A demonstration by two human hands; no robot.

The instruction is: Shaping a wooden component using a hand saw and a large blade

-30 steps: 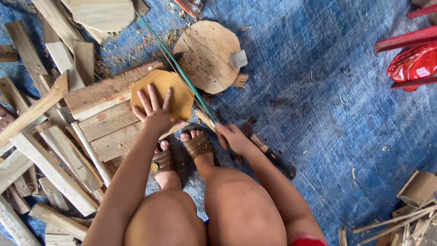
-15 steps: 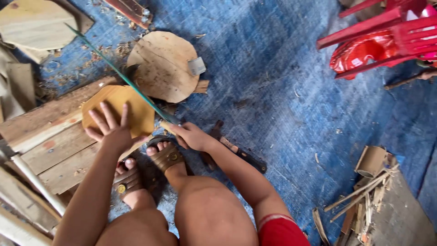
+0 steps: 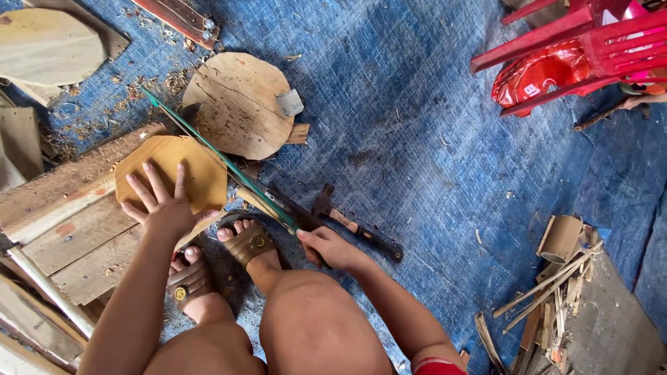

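Vs the earlier frame: view has swung right, so the plank stack [image 3: 62, 229] now sits at the left edge and the red plastic chair [image 3: 590, 48] fills more of the upper right. Hands themselves barely shifted.

I see the blue mat [image 3: 431, 160] covering most of the frame, sawdust scattered upper left. Big round wood disc [image 3: 236, 104] lies upper centre, just beyond the saw, with a small grey scrap on its right edge. Pale wood offcut [image 3: 48, 45] in the top left corner.

Yellow wood piece [image 3: 174, 173] lies centre left on the planks. Left hand [image 3: 163, 205] presses flat on it, fingers spread apart. Right hand [image 3: 330, 248] at centre, fingers clamped around the handle of the green saw [image 3: 222, 163]; the blade runs up-left across the right edge of the yellow piece.

Hammer [image 3: 354, 226] lies on the mat just right of the right hand, close to the saw stroke. Both sandalled feet sit just below the yellow piece. Scrap sticks and a cardboard bit pile up lower right.
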